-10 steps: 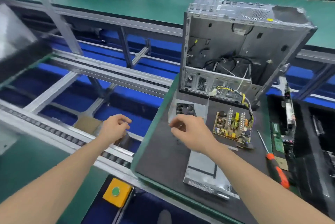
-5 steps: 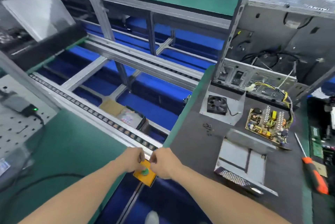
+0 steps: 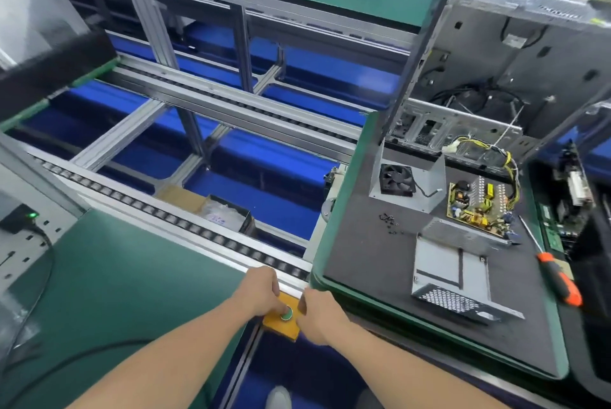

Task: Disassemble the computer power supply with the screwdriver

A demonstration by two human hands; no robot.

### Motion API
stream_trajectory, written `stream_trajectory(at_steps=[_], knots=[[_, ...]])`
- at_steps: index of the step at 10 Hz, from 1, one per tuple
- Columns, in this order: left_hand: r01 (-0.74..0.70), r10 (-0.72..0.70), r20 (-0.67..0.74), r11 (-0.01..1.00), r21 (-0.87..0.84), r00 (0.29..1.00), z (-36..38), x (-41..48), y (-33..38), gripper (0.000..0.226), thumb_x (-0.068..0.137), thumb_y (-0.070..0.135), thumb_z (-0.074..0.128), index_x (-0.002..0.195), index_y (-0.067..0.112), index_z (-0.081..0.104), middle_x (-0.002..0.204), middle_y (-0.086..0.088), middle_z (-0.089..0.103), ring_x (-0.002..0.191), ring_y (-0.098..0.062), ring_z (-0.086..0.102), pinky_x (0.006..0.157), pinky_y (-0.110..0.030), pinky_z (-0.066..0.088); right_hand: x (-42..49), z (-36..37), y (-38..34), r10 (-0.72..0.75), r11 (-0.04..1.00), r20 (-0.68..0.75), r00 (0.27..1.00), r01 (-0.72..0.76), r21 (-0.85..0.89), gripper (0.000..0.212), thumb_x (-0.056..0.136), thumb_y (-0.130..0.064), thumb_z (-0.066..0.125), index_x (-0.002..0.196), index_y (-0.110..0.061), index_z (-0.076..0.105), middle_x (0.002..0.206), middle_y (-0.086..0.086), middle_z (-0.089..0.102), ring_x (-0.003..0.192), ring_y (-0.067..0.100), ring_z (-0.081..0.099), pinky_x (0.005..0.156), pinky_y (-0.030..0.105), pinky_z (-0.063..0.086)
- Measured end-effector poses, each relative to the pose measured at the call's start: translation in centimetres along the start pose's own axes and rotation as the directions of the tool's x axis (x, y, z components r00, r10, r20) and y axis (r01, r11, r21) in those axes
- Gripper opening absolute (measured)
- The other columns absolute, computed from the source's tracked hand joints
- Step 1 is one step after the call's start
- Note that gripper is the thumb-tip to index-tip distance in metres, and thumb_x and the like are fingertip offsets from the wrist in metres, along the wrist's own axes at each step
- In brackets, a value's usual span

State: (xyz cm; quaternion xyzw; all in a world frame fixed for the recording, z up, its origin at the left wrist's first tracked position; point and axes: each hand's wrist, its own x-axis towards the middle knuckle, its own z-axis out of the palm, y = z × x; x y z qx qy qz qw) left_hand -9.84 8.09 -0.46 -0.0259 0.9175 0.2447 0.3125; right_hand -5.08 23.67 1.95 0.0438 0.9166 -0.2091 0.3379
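Fingers (image 3: 275, 291) of your left hand (image 3: 259, 293) bent onto the yellow button box (image 3: 281, 326) by its green button (image 3: 287, 312); right hand (image 3: 319, 316) curled alongside, grip unclear. Both had left the mat (image 3: 363, 259) a second earlier. Power supply casing (image 3: 453, 273), circuit board (image 3: 479, 207) and fan (image 3: 396, 178) lay separated, screwdriver (image 3: 558, 279) idle: disassembly judged finished.

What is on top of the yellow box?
A green button, between the left hand and the right hand, which both rest on the yellow box. They cover much of its top, so anything else there is hidden.
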Motion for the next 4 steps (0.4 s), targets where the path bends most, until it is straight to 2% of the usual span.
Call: stream_trajectory(at_steps=[1,2,3,4], knots=[[0.021,-0.021,0.005,0.999,-0.023,1.000,0.0,-0.2,-0.3,0.045,0.061,0.031,0.098,0.081,0.018,0.060,0.094,-0.003,0.065,0.070,-0.017,0.064,0.067,-0.037,0.065,-0.3,0.0,-0.4,0.002,1.000,-0.013,1.000,-0.002,0.003,0.029,0.095,-0.017,0.058,0.124,-0.015,0.060,0.123,0.009,0.064,0.106,0.029,0.066,0.092,0.040,0.058],[-0.006,0.006,0.009,1.000,-0.029,1.000,0.0,0.0,-0.6,0.049,0.062,0.035,0.098,0.084,0.017,0.059,0.097,-0.005,0.067,0.071,-0.018,0.065,0.070,-0.038,0.064,-1.1,-0.7,-0.6,-0.042,0.999,-0.074,0.996,0.042,0.000,0.028,0.095,-0.019,0.056,0.122,-0.016,0.062,0.122,0.009,0.064,0.105,0.030,0.065,0.089,0.039,0.057],[-0.059,0.047,0.064,0.976,0.208,0.997,-1.7,-0.2,0.4,0.042,0.069,0.040,0.093,0.090,0.011,0.070,0.097,-0.006,0.074,0.078,-0.018,0.067,0.073,-0.033,0.058,-2.5,-2.8,-0.8,-0.113,0.994,-0.141,0.984,0.113,-0.008,0.025,0.096,-0.017,0.052,0.117,-0.018,0.064,0.115,0.008,0.067,0.101,0.029,0.065,0.086,0.038,0.056],[-0.085,0.079,0.033,0.957,0.276,0.996,-6.0,0.4,2.9,0.024,0.085,0.034,0.079,0.083,0.011,0.073,0.086,-0.005,0.075,0.079,-0.023,0.070,0.075,-0.031,0.058,-4.0,-6.2,-1.5,-0.233,0.964,-0.309,0.922,0.261,0.051,0.021,0.095,-0.019,0.052,0.107,-0.019,0.069,0.103,0.003,0.072,0.093,0.024,0.066,0.082,0.036,0.056]])
